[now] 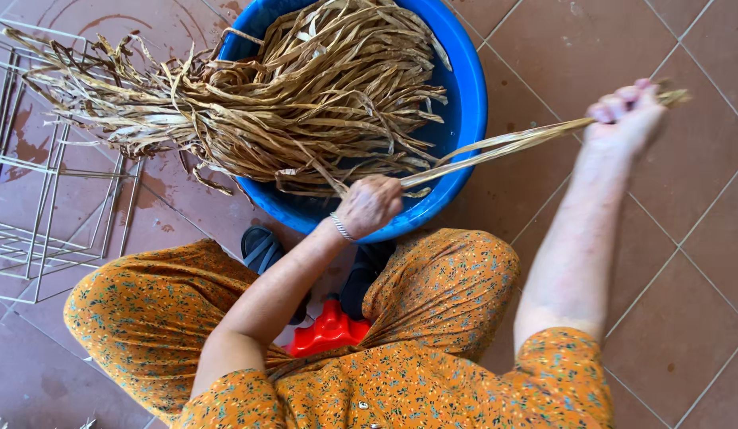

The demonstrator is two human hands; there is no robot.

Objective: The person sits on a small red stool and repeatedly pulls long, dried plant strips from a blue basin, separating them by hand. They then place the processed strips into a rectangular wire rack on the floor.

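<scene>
Your left hand (369, 205) and right hand (627, 117) both close around one dried leaf strip (496, 147), stretched taut beside the blue basin (467, 103).

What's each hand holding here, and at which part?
Both hands hold one dried leaf strip: right hand grips near its far end, left hand pinches it at the blue basin rim.
</scene>
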